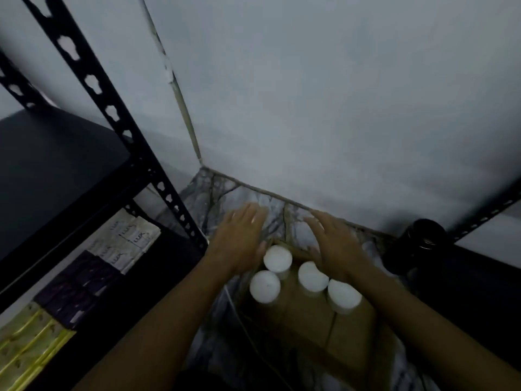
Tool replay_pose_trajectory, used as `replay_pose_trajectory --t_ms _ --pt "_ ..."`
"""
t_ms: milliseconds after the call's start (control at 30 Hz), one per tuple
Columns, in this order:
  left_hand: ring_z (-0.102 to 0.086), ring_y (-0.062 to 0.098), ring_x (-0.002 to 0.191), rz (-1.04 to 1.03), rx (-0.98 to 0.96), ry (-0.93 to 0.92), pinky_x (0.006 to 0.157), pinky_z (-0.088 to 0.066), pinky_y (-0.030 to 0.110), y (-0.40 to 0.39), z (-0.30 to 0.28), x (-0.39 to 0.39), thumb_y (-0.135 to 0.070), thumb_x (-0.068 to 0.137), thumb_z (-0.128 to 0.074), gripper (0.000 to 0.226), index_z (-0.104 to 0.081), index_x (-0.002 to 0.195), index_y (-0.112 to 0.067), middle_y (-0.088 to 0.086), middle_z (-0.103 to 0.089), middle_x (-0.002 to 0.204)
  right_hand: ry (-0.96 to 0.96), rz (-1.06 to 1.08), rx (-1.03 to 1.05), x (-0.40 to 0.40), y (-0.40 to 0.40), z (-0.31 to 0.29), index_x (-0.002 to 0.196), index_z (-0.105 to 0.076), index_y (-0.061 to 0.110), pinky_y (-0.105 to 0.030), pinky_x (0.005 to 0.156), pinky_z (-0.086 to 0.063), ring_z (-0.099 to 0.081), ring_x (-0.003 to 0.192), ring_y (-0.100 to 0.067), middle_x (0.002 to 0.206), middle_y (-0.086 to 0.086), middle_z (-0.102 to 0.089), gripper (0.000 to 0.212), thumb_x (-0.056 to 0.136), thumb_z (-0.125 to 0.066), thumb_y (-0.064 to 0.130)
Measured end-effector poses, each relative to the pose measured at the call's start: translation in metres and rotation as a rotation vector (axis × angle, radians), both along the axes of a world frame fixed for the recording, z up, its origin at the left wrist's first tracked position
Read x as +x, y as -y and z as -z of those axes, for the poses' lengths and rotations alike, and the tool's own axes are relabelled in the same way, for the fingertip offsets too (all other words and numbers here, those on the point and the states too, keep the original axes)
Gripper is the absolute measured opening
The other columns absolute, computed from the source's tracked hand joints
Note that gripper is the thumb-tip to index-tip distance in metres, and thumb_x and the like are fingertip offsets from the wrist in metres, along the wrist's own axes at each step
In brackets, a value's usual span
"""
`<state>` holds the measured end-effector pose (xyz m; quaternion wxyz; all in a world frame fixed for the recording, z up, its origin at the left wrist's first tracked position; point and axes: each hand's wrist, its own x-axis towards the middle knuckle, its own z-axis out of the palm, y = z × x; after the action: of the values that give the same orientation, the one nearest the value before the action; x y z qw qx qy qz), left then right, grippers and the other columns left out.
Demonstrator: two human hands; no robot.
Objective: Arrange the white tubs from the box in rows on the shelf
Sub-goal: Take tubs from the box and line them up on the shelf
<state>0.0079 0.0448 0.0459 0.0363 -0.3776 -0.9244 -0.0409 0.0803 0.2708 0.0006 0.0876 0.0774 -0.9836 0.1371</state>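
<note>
Box (318, 320) nearest, on the floor between the racks; four white tubs (277, 258) stand on it, caps up, close-packed. Left hand (239, 235) and right hand (335, 244) both spread flat above them, empty. Risk: dim light, a sideways brush topples neighbours. Shelf (50, 170) far left, bare — long carry.

Four white tubs show: one far left (277, 258), one near left (265, 286), one in the middle (311, 276) and one near right (344, 295). They stand on one cardboard box (307, 320). Two hands are in view, the left hand (239, 241) and the right hand (338, 246). One dark jar (423, 238) stands at far right.
</note>
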Motion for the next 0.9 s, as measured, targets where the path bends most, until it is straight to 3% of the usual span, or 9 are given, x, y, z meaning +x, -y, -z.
replay_pose_trajectory --t_ms 200,300,433,567,700,900 --pt "-0.016 0.027 0.144 -0.013 -0.157 0.241 0.117 -0.015 0.043 -0.011 0.1 -0.011 -0.048 0.087 -0.055 0.085 -0.012 0.152 -0.014 0.008 -0.018 0.157 0.301 -0.014 0.048 -0.007 -0.017 0.085 0.134 -0.043 0.002 -0.051 0.094 -0.047 -0.047 0.123 -0.039 0.136 -0.023 -0.046 0.078 0.067 -0.079 0.021" --pt "-0.012 0.027 0.144 -0.013 -0.241 0.35 0.117 -0.01 0.045 -0.009 0.138 -0.009 -0.052 0.086 -0.057 0.094 -0.005 0.152 -0.012 0.008 -0.013 0.158 0.39 -0.051 0.08 -0.012 -0.019 0.116 0.144 -0.029 0.013 -0.044 0.106 -0.035 -0.032 0.133 -0.032 0.147 -0.013 -0.031 0.081 0.076 -0.071 0.03" --pt "-0.01 0.028 0.144 -0.023 -0.302 0.436 0.117 -0.01 0.048 -0.007 0.18 -0.002 -0.058 0.084 -0.056 0.101 0.002 0.152 -0.011 0.01 -0.011 0.158 0.497 -0.107 0.218 -0.019 -0.016 0.145 0.149 -0.016 0.014 -0.042 0.114 -0.017 -0.018 0.141 -0.03 0.155 -0.011 -0.017 0.09 0.079 -0.069 0.037" --pt "-0.007 0.033 0.144 -0.017 -0.346 0.408 0.117 -0.004 0.051 -0.003 0.216 0.003 -0.065 0.08 -0.055 0.11 0.008 0.151 -0.009 0.014 -0.012 0.158 0.555 -0.173 0.341 -0.024 -0.019 0.165 0.147 -0.023 0.013 -0.048 0.115 -0.013 -0.022 0.139 -0.033 0.151 -0.013 -0.026 0.098 0.068 -0.077 0.039" --pt "-0.002 0.037 0.145 -0.014 -0.395 0.369 0.113 0.001 0.059 -0.001 0.233 0.006 -0.062 0.08 -0.058 0.113 0.011 0.15 -0.005 0.019 -0.01 0.157 0.569 -0.237 0.523 -0.025 -0.023 0.183 0.133 -0.045 0.007 -0.058 0.111 -0.02 -0.044 0.123 -0.038 0.133 -0.018 -0.05 0.106 0.04 -0.086 0.035" --pt "-0.001 0.039 0.144 -0.034 -0.391 0.353 0.113 0.006 0.06 -0.003 0.242 0.006 -0.051 0.081 -0.06 0.11 0.011 0.149 -0.003 0.02 -0.017 0.154 0.485 -0.239 0.639 -0.022 -0.022 0.188 0.128 -0.05 0.002 -0.06 0.107 -0.019 -0.046 0.12 -0.041 0.125 -0.019 -0.055 0.08 0.056 -0.078 0.021"
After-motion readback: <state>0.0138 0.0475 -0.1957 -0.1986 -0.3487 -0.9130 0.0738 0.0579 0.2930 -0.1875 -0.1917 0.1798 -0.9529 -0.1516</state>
